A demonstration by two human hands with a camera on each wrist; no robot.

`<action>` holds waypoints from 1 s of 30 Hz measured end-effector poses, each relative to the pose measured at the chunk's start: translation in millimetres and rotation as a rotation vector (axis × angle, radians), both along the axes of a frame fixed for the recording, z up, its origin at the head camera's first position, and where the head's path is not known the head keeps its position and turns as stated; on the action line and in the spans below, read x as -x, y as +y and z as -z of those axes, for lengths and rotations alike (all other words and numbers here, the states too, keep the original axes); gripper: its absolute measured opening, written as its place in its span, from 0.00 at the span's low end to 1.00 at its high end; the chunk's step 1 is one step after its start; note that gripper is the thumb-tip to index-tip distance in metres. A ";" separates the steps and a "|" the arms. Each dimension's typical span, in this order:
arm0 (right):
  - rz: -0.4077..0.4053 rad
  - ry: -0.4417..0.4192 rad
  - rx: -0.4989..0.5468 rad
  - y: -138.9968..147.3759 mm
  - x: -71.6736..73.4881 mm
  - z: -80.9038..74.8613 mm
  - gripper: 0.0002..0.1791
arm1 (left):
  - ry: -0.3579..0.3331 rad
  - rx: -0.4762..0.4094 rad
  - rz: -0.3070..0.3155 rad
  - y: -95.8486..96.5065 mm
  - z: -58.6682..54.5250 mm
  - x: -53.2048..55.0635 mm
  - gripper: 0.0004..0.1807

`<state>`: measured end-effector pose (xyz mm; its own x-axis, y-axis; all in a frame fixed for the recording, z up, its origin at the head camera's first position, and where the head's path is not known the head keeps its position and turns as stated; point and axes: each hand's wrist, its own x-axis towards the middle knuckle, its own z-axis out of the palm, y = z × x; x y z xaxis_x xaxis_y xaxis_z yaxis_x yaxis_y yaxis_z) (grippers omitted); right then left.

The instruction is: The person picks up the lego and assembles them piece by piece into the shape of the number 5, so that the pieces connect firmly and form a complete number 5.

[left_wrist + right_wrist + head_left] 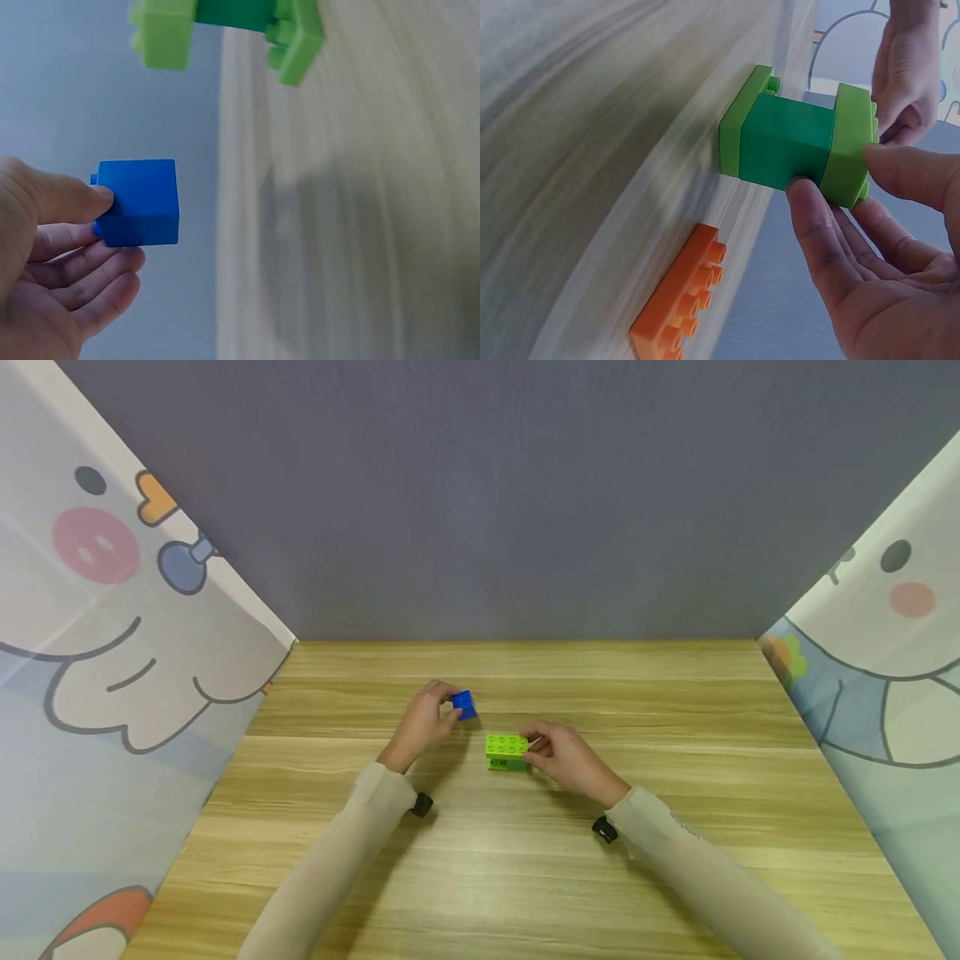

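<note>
My left hand (426,720) pinches a small blue toy brick (464,705) between thumb and fingers, held up above the wooden table. In the left wrist view its studs face toward the palm. To the right, my right hand (572,762) grips the upper right end of a green brick stack (506,747). From the right wrist view, the stack has a lime base brick (741,131), a dark green block (786,141) in the middle and a lime studded brick (846,146) on top. The blue brick is apart from the stack.
An orange studded brick (681,296) lies on the table beside the stack in the right wrist view; the head view does not show it. A grey panel (525,510) rises behind the wooden table (510,877), and cartoon-print sheets (97,635) flank it.
</note>
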<state>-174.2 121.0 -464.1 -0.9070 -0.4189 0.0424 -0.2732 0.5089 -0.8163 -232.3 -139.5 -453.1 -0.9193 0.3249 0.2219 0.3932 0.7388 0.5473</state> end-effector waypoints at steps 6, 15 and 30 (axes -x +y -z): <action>0.005 -0.012 -0.010 0.5 -0.6 1.1 0.17 | 0.032 -0.011 0.064 1.6 -14.2 -13.3 0.18; 0.009 -0.008 -0.015 0.0 -0.3 0.4 0.17 | 0.086 0.022 0.163 8.3 -33.8 -31.6 0.18; 0.008 -0.008 0.007 0.1 -0.5 -1.7 0.17 | 0.059 0.017 0.231 16.5 -43.9 -45.3 0.16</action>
